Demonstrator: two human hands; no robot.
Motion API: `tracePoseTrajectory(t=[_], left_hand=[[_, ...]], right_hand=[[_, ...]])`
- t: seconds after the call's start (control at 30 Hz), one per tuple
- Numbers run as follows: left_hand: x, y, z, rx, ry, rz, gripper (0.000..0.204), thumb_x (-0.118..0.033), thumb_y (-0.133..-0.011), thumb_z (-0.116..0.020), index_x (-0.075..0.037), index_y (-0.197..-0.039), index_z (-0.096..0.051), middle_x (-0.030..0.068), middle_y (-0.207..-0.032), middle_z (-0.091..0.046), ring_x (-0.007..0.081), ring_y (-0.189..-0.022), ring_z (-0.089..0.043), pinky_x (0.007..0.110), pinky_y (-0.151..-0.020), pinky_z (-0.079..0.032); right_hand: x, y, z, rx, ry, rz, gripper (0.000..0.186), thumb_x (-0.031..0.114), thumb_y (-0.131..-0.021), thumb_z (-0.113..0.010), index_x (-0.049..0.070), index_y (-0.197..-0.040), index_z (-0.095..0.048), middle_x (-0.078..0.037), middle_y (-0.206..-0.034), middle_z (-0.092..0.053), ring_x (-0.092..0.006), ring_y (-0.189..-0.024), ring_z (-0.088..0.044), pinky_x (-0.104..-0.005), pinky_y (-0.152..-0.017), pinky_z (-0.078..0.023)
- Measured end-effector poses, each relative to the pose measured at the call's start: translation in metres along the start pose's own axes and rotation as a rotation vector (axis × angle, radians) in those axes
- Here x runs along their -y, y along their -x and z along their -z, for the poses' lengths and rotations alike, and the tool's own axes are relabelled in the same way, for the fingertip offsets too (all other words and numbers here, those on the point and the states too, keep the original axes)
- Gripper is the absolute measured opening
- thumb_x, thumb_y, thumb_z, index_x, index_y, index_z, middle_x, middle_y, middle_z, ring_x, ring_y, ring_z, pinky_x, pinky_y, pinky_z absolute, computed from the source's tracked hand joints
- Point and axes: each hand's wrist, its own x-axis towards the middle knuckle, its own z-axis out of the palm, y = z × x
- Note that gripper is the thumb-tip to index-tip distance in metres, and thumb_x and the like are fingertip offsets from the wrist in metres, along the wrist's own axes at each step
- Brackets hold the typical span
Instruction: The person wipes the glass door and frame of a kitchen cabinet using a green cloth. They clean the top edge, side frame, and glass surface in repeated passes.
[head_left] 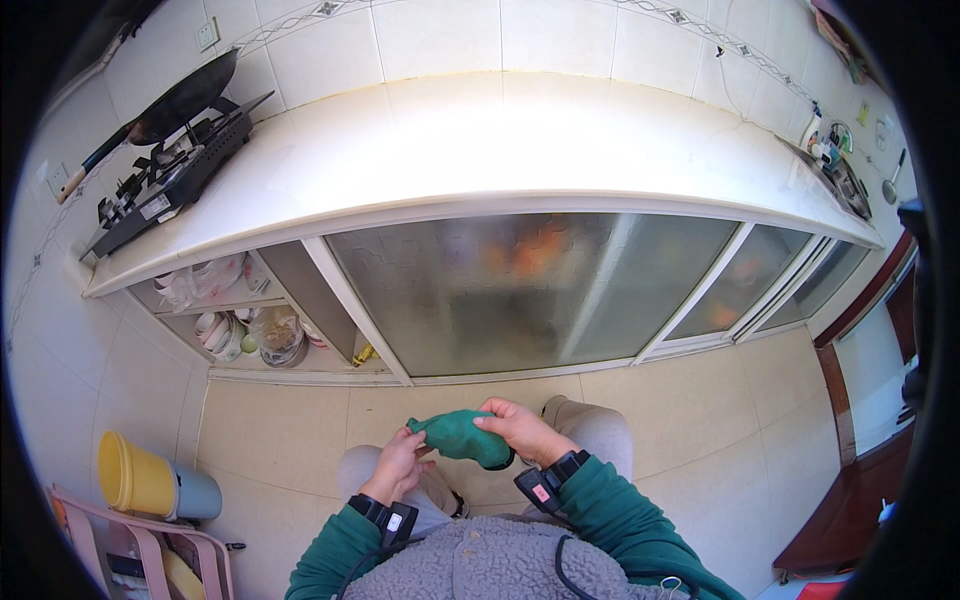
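Pinching green cloth point(460, 437), lower centre, between left hand point(398, 464) and right hand point(527, 432); apparently adjusting it, next needing a steady two-sided hold.

The sleeves point(630, 512) were green, the fuzzy top point(490, 560) and trousers point(606, 440) grey, the wrist straps point(567, 465) black with small labels point(541, 492).

The left hand point(398, 464) and right hand point(524, 431) hold a green cloth point(459, 437). Ahead stands a white counter point(470, 150)
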Motion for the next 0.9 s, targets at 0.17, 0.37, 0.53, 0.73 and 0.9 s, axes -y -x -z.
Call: tracePoseTrajectory(t=[0.17,0.37,0.53,0.73,0.9], left_hand=[[0.002,0.001,-0.006,-0.157,-0.152,-0.059,0.046,-0.014,-0.09,-0.059,-0.012,-0.13,-0.037,0.0108,-0.133,-0.043,0.0291,-0.118,-0.045,0.047,-0.094,-0.041],[-0.006,0.006,-0.016,0.322,-0.65,-0.47,0.081,-0.015,-0.077,-0.071,-0.005,-0.145,-0.027,0.0121,-0.141,-0.041,0.0237,-0.133,-0.037,0.035,-0.109,-0.031],[-0.005,0.011,-0.025,0.472,-0.756,-0.312,0.066,-0.014,-0.075,-0.077,-0.004,-0.133,-0.047,0.0109,-0.12,-0.059,0.0181,-0.111,-0.055,0.031,-0.097,-0.043],[-0.001,0.004,-0.018,0.356,-0.744,-0.201,0.03,-0.01,-0.084,-0.07,-0.003,-0.111,-0.059,0.0021,-0.099,-0.063,0.0103,-0.09,-0.058,0.027,-0.08,-0.049],[0.007,-0.007,-0.008,0.24,-0.355,-0.053,0.022,-0.018,-0.092,-0.059,-0.004,-0.109,-0.06,0.0055,-0.104,-0.064,0.0154,-0.092,-0.061,0.03,-0.081,-0.051]], right_hand=[[0.005,0.001,-0.002,0.013,0.196,-0.085,0.018,0.02,-0.091,-0.064,0.004,-0.099,-0.059,-0.002,-0.087,-0.064,-0.0102,-0.076,-0.058,-0.0257,-0.068,-0.048],[0.011,0.004,-0.008,0.185,0.693,0.008,0.016,0.019,-0.088,-0.067,0.005,-0.096,-0.061,0.0,-0.084,-0.064,-0.0094,-0.076,-0.057,-0.0269,-0.068,-0.047],[0.022,0.009,-0.017,0.253,0.811,0.121,0.021,0.021,-0.082,-0.068,0.006,-0.096,-0.064,-0.011,-0.085,-0.067,-0.0216,-0.077,-0.062,-0.0345,-0.07,-0.049],[0.034,0.013,-0.023,0.112,0.865,0.124,0.018,0.017,-0.082,-0.069,0.005,-0.094,-0.064,-0.01,-0.081,-0.065,-0.0196,-0.075,-0.061,-0.0326,-0.069,-0.049],[0.028,0.009,-0.023,0.111,0.896,0.27,0.019,0.014,-0.082,-0.07,0.003,-0.096,-0.063,-0.01,-0.09,-0.064,-0.0185,-0.081,-0.06,-0.0311,-0.073,-0.049]])
